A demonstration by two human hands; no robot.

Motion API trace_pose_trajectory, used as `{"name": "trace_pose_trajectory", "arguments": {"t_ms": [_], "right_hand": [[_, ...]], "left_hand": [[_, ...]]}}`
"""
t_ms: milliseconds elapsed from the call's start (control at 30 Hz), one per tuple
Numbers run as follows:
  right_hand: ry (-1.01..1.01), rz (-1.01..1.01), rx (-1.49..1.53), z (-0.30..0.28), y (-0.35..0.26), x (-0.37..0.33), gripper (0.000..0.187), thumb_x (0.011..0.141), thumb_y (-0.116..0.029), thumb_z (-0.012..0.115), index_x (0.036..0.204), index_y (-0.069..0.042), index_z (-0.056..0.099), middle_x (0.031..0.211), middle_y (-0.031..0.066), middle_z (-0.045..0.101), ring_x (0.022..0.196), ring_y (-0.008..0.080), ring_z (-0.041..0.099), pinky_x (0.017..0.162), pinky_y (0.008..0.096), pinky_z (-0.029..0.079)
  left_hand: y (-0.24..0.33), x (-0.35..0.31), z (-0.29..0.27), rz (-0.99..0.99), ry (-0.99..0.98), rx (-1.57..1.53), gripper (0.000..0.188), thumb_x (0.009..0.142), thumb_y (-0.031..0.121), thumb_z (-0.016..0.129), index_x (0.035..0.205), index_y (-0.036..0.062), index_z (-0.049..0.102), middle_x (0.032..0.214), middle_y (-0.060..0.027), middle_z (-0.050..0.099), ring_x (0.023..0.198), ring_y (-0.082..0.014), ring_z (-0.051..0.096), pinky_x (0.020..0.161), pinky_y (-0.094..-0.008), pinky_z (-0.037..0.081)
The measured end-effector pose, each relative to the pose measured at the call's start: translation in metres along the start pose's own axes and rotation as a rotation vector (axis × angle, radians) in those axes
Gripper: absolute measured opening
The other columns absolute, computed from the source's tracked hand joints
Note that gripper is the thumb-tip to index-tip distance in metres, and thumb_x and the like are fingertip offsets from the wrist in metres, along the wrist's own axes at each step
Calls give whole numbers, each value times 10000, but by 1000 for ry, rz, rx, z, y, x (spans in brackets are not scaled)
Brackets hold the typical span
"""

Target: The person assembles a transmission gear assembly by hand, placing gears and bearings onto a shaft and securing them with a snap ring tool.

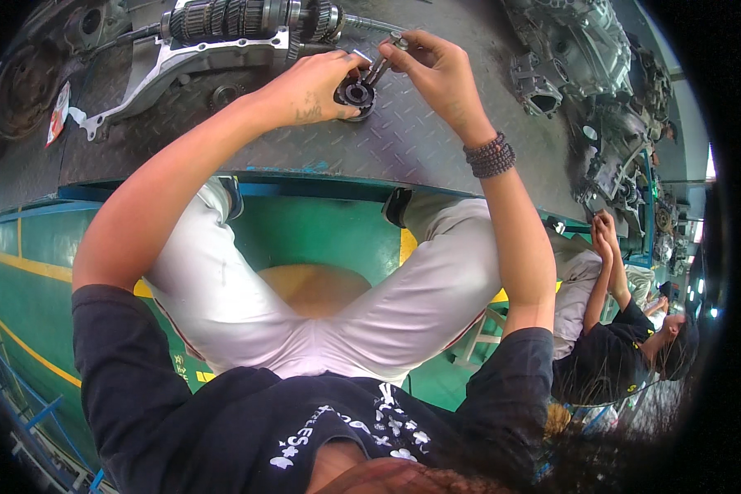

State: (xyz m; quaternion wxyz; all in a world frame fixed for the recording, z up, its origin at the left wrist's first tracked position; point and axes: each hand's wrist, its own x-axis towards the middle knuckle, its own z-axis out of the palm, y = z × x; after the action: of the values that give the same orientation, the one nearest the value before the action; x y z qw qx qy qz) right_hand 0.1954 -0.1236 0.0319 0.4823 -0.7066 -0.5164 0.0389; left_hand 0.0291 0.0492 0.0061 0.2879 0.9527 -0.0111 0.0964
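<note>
Nearest the lens, a black printed T-shirt [321, 428] and pale grey trousers [329, 305] are seen, the person being seated with both forearms stretched toward a grey chequer-plate workbench [420, 140] edged in blue. On that plate, a small dark round bearing-like part [356, 93] is gripped by the left hand [317, 86], whose fingers are curled closed around its near side. The right hand [436, 70], with a dark beaded bracelet [490, 155] worn on its wrist, is closed on a slim metal plier-like tool [380, 66], the tip of which is pressed against the top of the round part. Just beyond the hands, a gear shaft cluster [247, 18] is laid across a light aluminium housing plate [189, 62], and a dark round casing [25, 86] is set at the far left of the bench. More gearbox castings [576, 49] are piled along the right end of the surface. Below the bench, a green floor [321, 226] with yellow markings is visible. At the right, another seated person [626, 337] in dark clothing is seen with raised hands, beside further metal parts.
</note>
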Motion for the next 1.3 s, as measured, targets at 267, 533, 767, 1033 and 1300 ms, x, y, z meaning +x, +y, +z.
{"name": "trace_pose_trajectory", "arguments": {"t_ms": [267, 533, 767, 1033, 1300], "right_hand": [[0, -7, -6, 0, 5, 0, 366, 968, -282, 837, 1108, 45, 753, 720, 84, 657, 668, 95, 541, 623, 303, 479], [-14, -5, -23, -3, 3, 0, 394, 968, -300, 839, 1119, 54, 752, 765, 108, 714, 689, 105, 597, 650, 303, 511], [7, -19, -16, -1, 5, -2, 408, 964, -308, 843, 1141, 48, 753, 800, 121, 730, 721, 106, 632, 685, 300, 538], [-31, -1, -53, -2, 1, -1, 388, 976, -310, 829, 1120, 43, 755, 760, 106, 705, 691, 106, 595, 654, 304, 513], [-108, 58, -81, -5, -2, 0, 436, 1001, -273, 816, 1218, 93, 724, 944, 91, 802, 896, 122, 760, 819, 261, 600]], "left_hand": [[-1, 1, 1, 55, 23, 71, 725, 848, 235, 868, 1461, -10, 569, 1338, -214, 656, 1242, -383, 663, 1106, -454, 531], [-2, 3, 0, 73, 22, 107, 700, 830, 232, 869, 1426, -11, 593, 1275, -223, 680, 1221, -386, 673, 1082, -458, 544], [-1, 5, 0, 77, 25, 121, 699, 816, 227, 871, 1417, -3, 598, 1275, -218, 695, 1214, -388, 680, 1085, -457, 545], [-2, 4, 2, 52, 31, 67, 705, 811, 222, 873, 1421, 5, 594, 1284, -207, 708, 1224, -375, 681, 1094, -455, 542], [-5, 5, 4, 84, 56, 95, 687, 808, 227, 878, 1397, 4, 603, 1265, -205, 716, 1188, -390, 696, 1051, -463, 563]]}}
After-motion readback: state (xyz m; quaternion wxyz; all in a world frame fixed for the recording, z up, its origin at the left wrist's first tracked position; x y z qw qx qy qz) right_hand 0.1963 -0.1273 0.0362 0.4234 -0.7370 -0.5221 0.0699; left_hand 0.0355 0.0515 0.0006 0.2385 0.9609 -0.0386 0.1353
